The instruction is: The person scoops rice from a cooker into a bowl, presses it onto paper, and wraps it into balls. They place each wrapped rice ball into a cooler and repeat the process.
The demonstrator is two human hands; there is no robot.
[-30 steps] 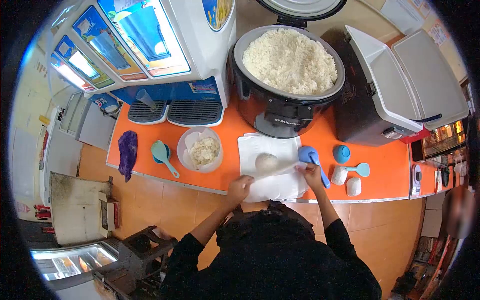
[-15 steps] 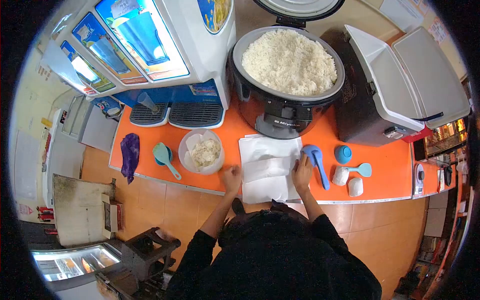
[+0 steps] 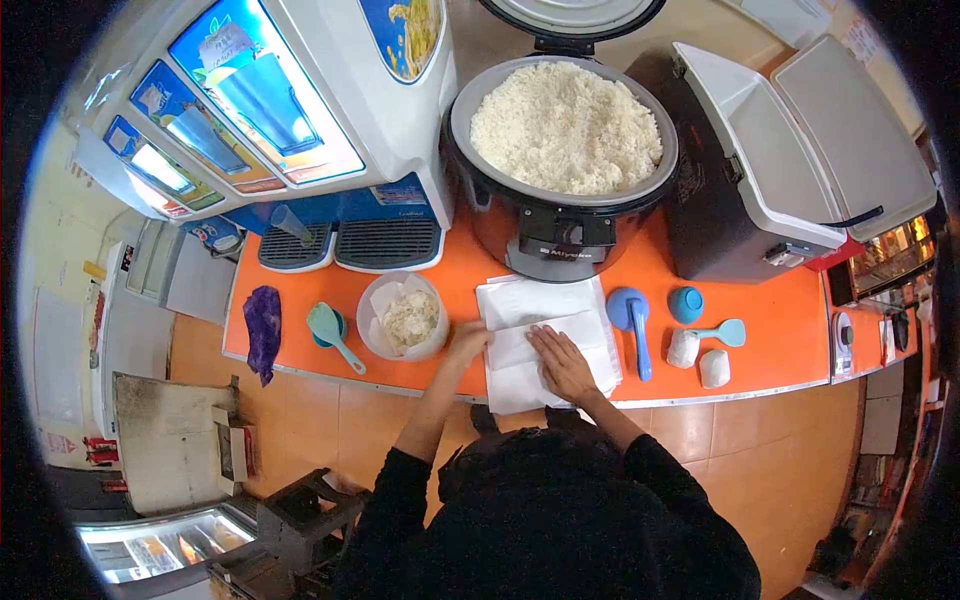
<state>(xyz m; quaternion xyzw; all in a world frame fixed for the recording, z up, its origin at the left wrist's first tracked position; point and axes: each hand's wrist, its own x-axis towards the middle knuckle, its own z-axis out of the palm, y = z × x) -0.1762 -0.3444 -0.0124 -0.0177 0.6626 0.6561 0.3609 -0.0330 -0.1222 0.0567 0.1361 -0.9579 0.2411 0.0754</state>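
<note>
A stack of white paper sheets [image 3: 520, 388] lies on the counter in front of me, with a folded strip of white paper [image 3: 512, 346] across it. My right hand [image 3: 562, 362] rests on this strip, fingers stretched out and flat. At the strip's left end is my left hand [image 3: 467, 343], its fingers closed on the edge of the paper. Left of it stands a white tub [image 3: 436, 300] holding some cooked rice [image 3: 409, 318]. To the right of the sheets are a blue rice paddle [image 3: 642, 345], a small blue cup [image 3: 686, 305] and two white wrapped bundles [image 3: 683, 348].
Behind the sheets, an open rice cooker [image 3: 560, 240] is full of rice. An open cooler box [image 3: 730, 230] stands to the right, a drink dispenser [image 3: 390, 130] to the left. A green paddle [image 3: 324, 322], a light-blue paddle [image 3: 731, 332] and a purple cloth [image 3: 263, 335] lie on the orange counter [image 3: 780, 350].
My right hand has moved left from beside the blue paddle onto the folded strip and flattened there. My left hand has come to the strip's left end. The view has shifted slightly.
</note>
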